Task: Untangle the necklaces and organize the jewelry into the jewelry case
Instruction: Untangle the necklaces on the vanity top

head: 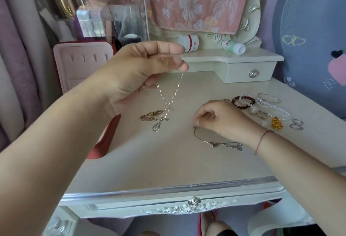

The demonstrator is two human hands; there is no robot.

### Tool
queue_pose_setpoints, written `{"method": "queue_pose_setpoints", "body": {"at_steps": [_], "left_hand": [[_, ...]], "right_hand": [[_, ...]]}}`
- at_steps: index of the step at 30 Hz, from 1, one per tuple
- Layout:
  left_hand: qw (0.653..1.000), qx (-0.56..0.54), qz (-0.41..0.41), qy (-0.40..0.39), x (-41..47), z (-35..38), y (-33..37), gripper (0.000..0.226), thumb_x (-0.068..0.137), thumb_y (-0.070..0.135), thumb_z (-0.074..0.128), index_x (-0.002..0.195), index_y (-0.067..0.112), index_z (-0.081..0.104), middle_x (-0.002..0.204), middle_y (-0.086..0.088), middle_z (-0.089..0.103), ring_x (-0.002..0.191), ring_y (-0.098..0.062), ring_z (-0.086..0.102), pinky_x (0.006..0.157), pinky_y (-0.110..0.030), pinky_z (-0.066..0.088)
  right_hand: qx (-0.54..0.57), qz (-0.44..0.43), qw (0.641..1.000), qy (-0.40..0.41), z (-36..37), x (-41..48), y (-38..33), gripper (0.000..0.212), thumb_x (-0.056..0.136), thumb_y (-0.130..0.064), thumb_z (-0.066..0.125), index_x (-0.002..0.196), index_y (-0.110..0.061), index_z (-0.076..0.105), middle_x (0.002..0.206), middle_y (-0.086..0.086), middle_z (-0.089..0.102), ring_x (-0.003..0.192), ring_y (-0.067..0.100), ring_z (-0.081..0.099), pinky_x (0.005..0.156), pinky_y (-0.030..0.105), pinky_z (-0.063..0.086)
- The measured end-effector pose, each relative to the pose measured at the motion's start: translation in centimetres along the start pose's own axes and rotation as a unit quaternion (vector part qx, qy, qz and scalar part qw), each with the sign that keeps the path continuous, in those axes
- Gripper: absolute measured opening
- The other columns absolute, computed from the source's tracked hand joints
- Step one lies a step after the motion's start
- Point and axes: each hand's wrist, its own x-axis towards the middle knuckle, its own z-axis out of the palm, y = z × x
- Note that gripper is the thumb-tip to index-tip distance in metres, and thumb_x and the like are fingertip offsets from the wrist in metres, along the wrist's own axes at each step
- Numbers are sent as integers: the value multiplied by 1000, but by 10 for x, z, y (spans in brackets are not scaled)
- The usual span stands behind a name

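My left hand [144,72] is raised over the dressing table and pinches a thin gold chain necklace [171,97], which hangs crossed over itself; its silver drop pendant [156,126] touches the tabletop. A tangled gold-brown chain [150,115] lies beside the pendant. My right hand [217,118] rests low on the table and pinches one end of a silver necklace [217,142], which lies curved on the surface. The pink jewelry case [82,65] stands open at the left, partly behind my left arm.
Bracelets lie at the right: a dark red beaded one [241,102], pearl strands [275,110], a silver bangle [269,98], a gold charm [277,123], two rings [296,124]. A small drawer unit [243,70] with two bottles stands behind. A clear cosmetics box [93,10] stands at the back left.
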Motion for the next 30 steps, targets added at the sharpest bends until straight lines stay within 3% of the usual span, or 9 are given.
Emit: {"method": "queue_pose_setpoints", "body": {"at_steps": [7, 9, 12, 15, 17, 20, 23, 25, 30], "left_hand": [[999, 6, -53, 11, 12, 9, 10, 36, 65, 18, 72, 100, 17, 67, 85, -2, 73, 45, -6, 25, 39, -13, 25], [997, 20, -73, 16, 15, 13, 9, 26, 76, 11, 71, 101, 17, 67, 85, -2, 73, 46, -7, 25, 38, -14, 28], [994, 45, -98, 23, 22, 20, 8, 23, 84, 8, 69, 106, 16, 66, 91, -4, 74, 47, -9, 24, 38, -14, 29], [992, 63, -109, 13, 26, 28, 9, 30, 84, 6, 69, 113, 9, 65, 93, -8, 73, 47, -9, 24, 40, -14, 27], [990, 83, -113, 1, 30, 32, 10, 31, 81, 5, 71, 112, 9, 66, 97, -12, 72, 48, -10, 24, 42, -16, 26], [986, 114, -118, -34, 33, 35, 10, 27, 77, 9, 76, 102, 17, 69, 99, -16, 61, 47, -11, 25, 52, -22, 29], [984, 124, -115, -61, 33, 37, 9, 24, 78, 10, 75, 99, 19, 70, 105, -23, 65, 48, -12, 25, 55, -23, 30], [983, 123, -110, -75, 35, 39, 6, 25, 78, 9, 75, 100, 17, 70, 107, -24, 68, 49, -12, 25, 53, -21, 30], [973, 190, -93, -87, 52, 35, -3, 21, 78, 10, 77, 97, 17, 74, 87, -5, 72, 57, -11, 46, 55, -15, 37]], "right_hand": [[-95, 22, 995, 12, -20, -62, 1, 17, 92, -26, 59, 107, -26, 67, 113, -16, 62, 104, 1, 54, 93, 23, 41], [-101, 6, 995, 9, -8, -74, 2, 27, 94, -24, 56, 120, -22, 62, 127, -14, 55, 117, 2, 48, 100, 14, 34], [-87, -21, 996, 12, 10, -83, -7, 32, 96, -22, 51, 128, -19, 56, 137, -13, 46, 128, 0, 38, 96, -3, 16], [-66, -41, 997, -23, 18, -83, -18, 36, 98, -28, 47, 134, -24, 51, 143, -19, 39, 134, -4, 30, 108, 7, 16], [6, -36, 999, -35, 17, -79, -24, 27, 96, -28, 53, 122, -26, 60, 134, -22, 48, 126, -7, 41, 109, 14, 28], [126, 14, 988, 90, 5, -66, -26, 13, 87, -24, 67, 100, -24, 65, 107, -20, 64, 99, -6, 58, 82, 7, 44], [192, 39, 977, 82, -4, -51, -27, 23, 84, -25, 71, 106, -26, 63, 106, -12, 65, 98, 2, 61, 81, 14, 45], [212, 27, 975, 59, -3, -47, -28, 11, 87, -20, 67, 98, -22, 68, 96, -4, 71, 91, 9, 65, 82, 21, 48], [264, 43, 958, 107, -8, -65, -15, 24, 98, -10, 48, 85, -14, 68, 56, 3, 59, 52, 13, 48, 51, 19, 39]]}}
